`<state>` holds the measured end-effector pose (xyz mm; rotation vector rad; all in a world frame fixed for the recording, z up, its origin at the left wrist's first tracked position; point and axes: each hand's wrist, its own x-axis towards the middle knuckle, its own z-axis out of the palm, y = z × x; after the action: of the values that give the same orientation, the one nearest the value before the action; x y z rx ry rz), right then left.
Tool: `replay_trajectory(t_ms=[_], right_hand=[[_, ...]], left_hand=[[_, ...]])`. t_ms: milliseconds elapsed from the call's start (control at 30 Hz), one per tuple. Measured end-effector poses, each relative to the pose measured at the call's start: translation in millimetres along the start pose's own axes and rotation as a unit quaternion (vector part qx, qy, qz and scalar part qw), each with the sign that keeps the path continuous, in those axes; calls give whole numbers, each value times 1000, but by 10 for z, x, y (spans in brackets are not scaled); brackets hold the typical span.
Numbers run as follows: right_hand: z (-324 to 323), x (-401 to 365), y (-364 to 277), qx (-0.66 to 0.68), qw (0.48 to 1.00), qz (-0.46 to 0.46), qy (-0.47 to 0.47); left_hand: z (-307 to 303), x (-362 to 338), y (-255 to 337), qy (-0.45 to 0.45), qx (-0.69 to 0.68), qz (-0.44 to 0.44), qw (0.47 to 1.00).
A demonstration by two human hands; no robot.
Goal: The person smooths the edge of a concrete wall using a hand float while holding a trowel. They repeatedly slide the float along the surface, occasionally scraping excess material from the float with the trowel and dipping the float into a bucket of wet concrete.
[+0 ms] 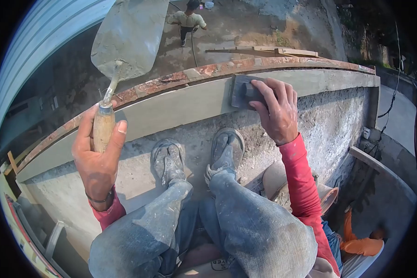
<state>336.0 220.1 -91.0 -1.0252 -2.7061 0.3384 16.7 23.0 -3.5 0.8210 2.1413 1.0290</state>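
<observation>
In my left hand (93, 164), fingers and thumb wrap round the wooden handle of a trowel (129, 39). The trowel's broad blade points up and away from me, smeared with grey mortar. My right hand (281, 111) grips a small dark hand float (240, 95) by its block handle. That float lies against the smooth wet plaster strip (180, 111) on top of the wall. Left of the float the plaster looks even and damp; to the right it is lighter. Along the far edge of the strip runs a worn reddish board (204, 72).
My sandalled feet (227, 146) rest on the rough surface just behind the strip. A bucket (326, 197) stands at lower right, near a person in an orange top (363, 245). Another person (188, 19) is on the ground far below, beyond the wall. Cables (394, 92) hang at right.
</observation>
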Motion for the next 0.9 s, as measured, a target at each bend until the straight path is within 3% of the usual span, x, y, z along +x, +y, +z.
replay_trajectory(t_ms=[67, 167, 267, 400, 467, 667, 767, 900], right_hand=[[-156, -97, 428, -40, 999, 19, 9], [-14, -4, 4, -6, 999, -29, -20], [79, 98, -276, 46, 993, -98, -52], [-226, -75, 535, -48, 998, -11, -28], [-188, -93, 502, -44, 999, -2, -15], [658, 422, -1368, 135, 979, -149, 13], [455, 350, -948, 113, 984, -138, 0], [-131, -73, 449, -31, 999, -14, -4]], left_hand=[[-15, -7, -87, 19, 31, 61, 997], [22, -4, -79, 17, -2, 28, 999], [26, 22, -98, 27, 7, 49, 998], [-166, -34, -100, 12, 28, 61, 998], [-142, -46, -158, 25, 12, 40, 999], [-3, 10, -75, 33, 15, 36, 999], [-73, 3, -63, 19, 59, 56, 996], [-165, -65, -189, 17, 43, 55, 997]])
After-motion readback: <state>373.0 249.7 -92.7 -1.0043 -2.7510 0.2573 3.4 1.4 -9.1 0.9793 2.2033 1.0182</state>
